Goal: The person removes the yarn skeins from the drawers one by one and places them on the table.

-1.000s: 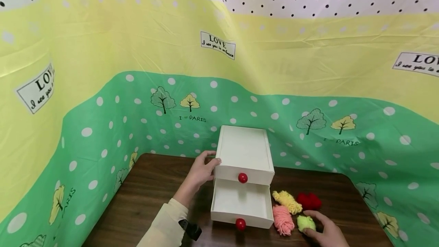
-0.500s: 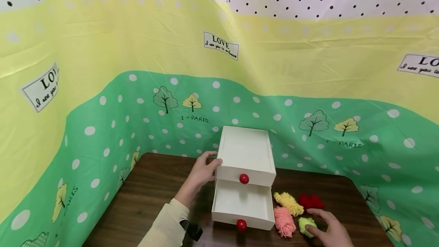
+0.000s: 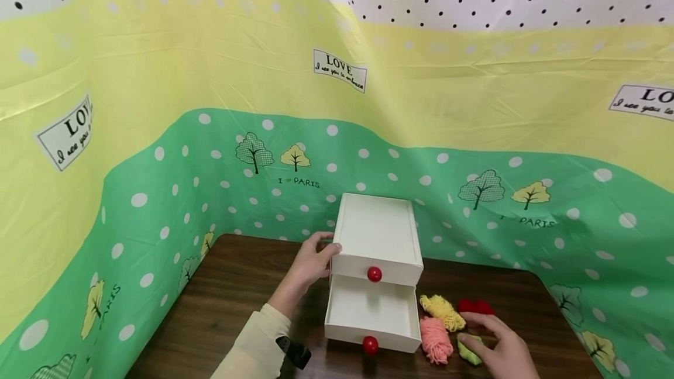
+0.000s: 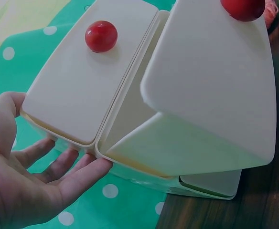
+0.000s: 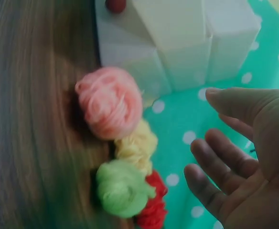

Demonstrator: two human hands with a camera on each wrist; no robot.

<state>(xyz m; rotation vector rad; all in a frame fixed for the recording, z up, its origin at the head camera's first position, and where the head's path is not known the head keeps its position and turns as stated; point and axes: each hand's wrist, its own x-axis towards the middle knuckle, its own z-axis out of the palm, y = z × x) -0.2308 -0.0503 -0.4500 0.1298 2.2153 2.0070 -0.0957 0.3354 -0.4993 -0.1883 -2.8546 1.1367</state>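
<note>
Dark wood tabletop (image 3: 237,276) fills the near part of the scene, with a yellow and green patterned curtain (image 3: 210,69) at its far edge. On the far half stands a white drawer unit (image 3: 376,224). Its lower drawer (image 3: 368,312) is pulled toward the near side, front edge well past the upper one, white floor showing. A broad stretch of wood runs from the unit to the table's left edge, a smaller one from the yarn to the right edge.

The left hand (image 3: 307,263) holds the unit's left side, thumb on the upper rim. Just right of the drawer lie pink yarn (image 3: 436,341) and yellow yarn (image 3: 442,312); beyond are red yarn (image 3: 474,306), farther off, and green yarn (image 3: 468,355), nearer. Fingers spread, the right hand (image 3: 508,351) hangs over the green yarn, apart from it in the right wrist view.

Compared with half a second ago, the right hand reaches slightly farther left, covering more green and red; the unit and left hand keep their places.
</note>
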